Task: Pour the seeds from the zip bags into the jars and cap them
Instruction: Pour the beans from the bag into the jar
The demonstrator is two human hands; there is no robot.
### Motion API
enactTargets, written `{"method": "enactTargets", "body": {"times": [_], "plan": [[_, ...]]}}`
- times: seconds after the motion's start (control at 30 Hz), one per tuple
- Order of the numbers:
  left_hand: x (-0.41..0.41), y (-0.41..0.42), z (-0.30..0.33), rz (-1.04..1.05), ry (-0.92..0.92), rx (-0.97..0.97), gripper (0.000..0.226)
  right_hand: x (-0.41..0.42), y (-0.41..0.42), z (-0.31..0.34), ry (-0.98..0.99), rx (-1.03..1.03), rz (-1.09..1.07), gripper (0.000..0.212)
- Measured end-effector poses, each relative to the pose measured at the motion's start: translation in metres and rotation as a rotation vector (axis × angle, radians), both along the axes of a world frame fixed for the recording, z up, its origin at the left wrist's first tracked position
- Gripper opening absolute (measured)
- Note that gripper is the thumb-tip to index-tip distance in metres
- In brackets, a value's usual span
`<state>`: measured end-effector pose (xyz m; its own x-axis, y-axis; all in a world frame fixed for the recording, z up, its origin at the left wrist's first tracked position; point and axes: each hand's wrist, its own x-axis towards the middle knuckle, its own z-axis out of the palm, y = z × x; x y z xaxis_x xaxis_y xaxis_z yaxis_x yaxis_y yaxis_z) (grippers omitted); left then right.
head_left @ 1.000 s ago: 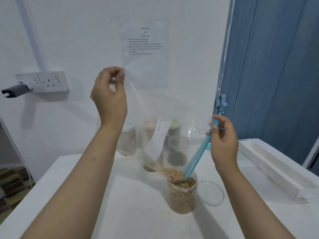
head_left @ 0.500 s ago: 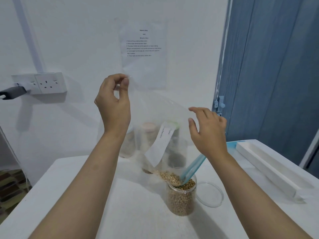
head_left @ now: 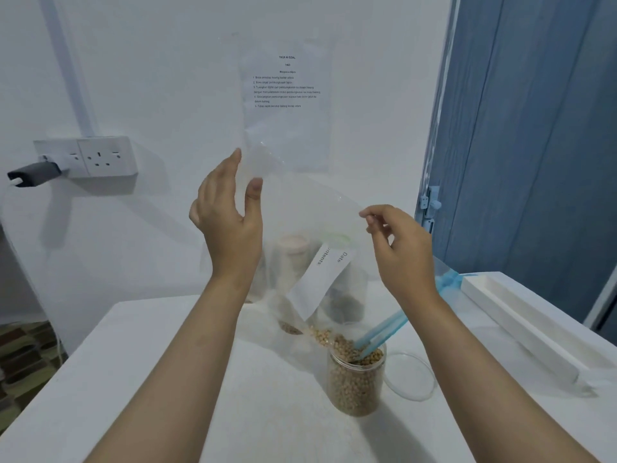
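A clear zip bag (head_left: 300, 208) with a white label hangs tilted over the table. Its blue zip mouth (head_left: 380, 332) dips into an open clear jar (head_left: 355, 385) that is nearly full of tan seeds. A few seeds lie in the bag's low corner just above the jar's rim. My left hand (head_left: 228, 218) is raised at the bag's upper left corner, fingers straight and thumb apart, with the film lying against them. My right hand (head_left: 397, 248) pinches the bag's upper edge between its fingertips. A clear lid (head_left: 410, 375) lies right of the jar.
Capped jars (head_left: 295, 262) stand behind the bag at the wall, blurred by the film. A long white tray (head_left: 521, 325) lies along the table's right side. A wall socket (head_left: 107, 155) with a plug and a printed sheet (head_left: 287, 81) are on the wall.
My right hand left the blue zip edge, rose to the left and now pinches the bag's upper edge. My left hand's pinch on the corner opened into straight fingers.
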<state>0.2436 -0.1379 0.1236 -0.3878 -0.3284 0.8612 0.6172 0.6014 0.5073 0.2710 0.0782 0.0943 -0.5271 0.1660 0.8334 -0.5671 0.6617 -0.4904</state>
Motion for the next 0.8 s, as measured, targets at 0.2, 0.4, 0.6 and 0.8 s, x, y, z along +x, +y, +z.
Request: {"method": "enactTargets", "body": {"times": [0.2,0.4,0.6,0.8], "plan": [[-0.005,0.01,-0.062,0.041,-0.204,0.142,0.07,0.01,0.007,-0.004,0.031,-0.03,0.005,0.016],[-0.008,0.029,-0.113,-0.24,-0.35,0.479,0.093,0.02,0.024,-0.008,0.008,-0.128,0.028,0.019],[-0.013,0.055,-0.13,-0.59,-0.578,0.686,0.065,0.027,0.043,-0.019,-0.024,-0.202,0.037,0.018],[-0.025,0.068,-0.121,-0.673,-0.55,0.732,0.06,0.026,0.056,-0.019,-0.045,-0.261,0.081,0.02]]}}
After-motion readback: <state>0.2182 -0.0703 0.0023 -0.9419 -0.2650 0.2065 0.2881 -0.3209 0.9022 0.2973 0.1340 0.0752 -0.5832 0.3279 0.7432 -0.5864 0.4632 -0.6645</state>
